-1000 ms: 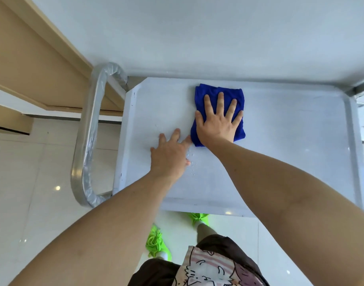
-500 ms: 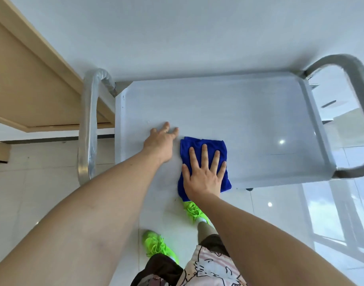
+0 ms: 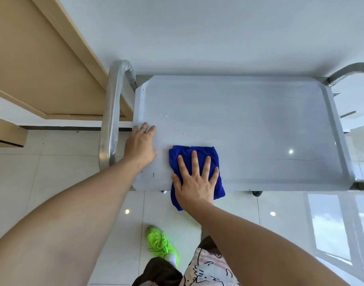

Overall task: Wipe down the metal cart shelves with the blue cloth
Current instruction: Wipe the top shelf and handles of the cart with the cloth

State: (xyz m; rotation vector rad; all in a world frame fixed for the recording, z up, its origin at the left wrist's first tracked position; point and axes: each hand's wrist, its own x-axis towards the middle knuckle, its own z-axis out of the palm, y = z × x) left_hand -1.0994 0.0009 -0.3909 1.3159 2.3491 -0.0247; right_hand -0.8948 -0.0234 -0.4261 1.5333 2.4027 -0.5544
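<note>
The metal cart's top shelf (image 3: 259,124) lies below me, pale grey with a raised rim. A folded blue cloth (image 3: 177,159) lies at the shelf's near edge, left of centre, its lower part hanging over the edge. My right hand (image 3: 195,180) presses flat on the cloth with fingers spread. My left hand (image 3: 141,145) rests flat on the shelf's left side, beside the cloth and apart from it. A few water drops (image 3: 166,116) sit on the shelf beyond the cloth.
A wrapped metal handle (image 3: 112,120) curves along the cart's left end, another handle (image 3: 350,72) at the right end. A white wall stands behind the cart. A wooden cabinet (image 3: 32,58) is at the left. Glossy floor tiles and my green shoe (image 3: 160,243) lie below.
My right hand drew the cloth from the shelf's far side to its near edge, where it now overhangs. My left hand slid left toward the shelf's rim.
</note>
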